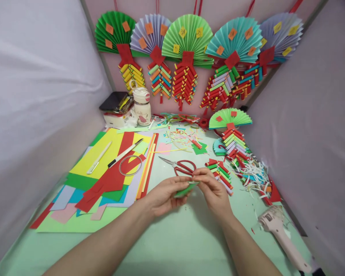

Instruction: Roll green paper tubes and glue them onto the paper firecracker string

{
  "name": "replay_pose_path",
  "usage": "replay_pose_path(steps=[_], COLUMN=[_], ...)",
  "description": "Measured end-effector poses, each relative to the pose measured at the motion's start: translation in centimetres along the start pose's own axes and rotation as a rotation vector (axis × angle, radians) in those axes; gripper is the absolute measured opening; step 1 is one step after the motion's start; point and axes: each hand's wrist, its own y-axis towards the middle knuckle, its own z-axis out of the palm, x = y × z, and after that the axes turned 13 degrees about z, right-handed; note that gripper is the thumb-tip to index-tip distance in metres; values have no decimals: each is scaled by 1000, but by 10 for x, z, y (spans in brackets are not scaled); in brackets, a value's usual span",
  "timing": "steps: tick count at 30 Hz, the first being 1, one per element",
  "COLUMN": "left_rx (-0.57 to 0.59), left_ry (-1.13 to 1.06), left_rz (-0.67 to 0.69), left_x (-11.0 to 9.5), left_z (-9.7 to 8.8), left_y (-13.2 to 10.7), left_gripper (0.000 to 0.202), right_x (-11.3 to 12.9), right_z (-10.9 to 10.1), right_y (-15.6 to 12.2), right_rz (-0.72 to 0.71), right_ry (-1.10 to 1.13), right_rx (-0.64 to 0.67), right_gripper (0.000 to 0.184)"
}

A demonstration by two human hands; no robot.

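Between my two hands is a small folded piece of green paper (186,189). My left hand (170,194) grips it with the thumb on top and the fingers curled underneath. At its right end, the fingertips of my right hand (212,188) pinch the edge. Just beyond my hands lie scissors (180,166) with red handles, their blades pointing left. To the right of my right hand rests a cluster of rolled paper firecrackers (220,175) in red, green and lilac. What my hidden fingers touch under the paper cannot be seen.
Coloured paper sheets (89,176) with a pen (125,153), a utility knife or second pen (99,158) and a ring (130,165) cover the left side. A glue gun (284,234) lies right. Paper fans (187,38) hang behind; a bottle (142,107) stands at the back.
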Motion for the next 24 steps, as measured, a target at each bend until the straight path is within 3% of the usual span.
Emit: replay_pose_path(steps=[4, 7, 15, 24], left_rx=[-156, -243, -238, -234], left_ry=[235, 391, 578, 453], left_rz=[359, 452, 466, 431], left_x=[2, 3, 6, 12], left_z=[2, 4, 4, -2], left_y=[2, 3, 1, 5], left_gripper=[41, 35, 24, 32], right_x=[-6, -8, 0, -1], right_z=[1, 3, 7, 5], right_y=[1, 3, 0, 4], right_rz=[227, 376, 411, 432], right_ry=[59, 89, 11, 61], right_rx=[-97, -93, -30, -81], right_gripper=[26, 27, 24, 30])
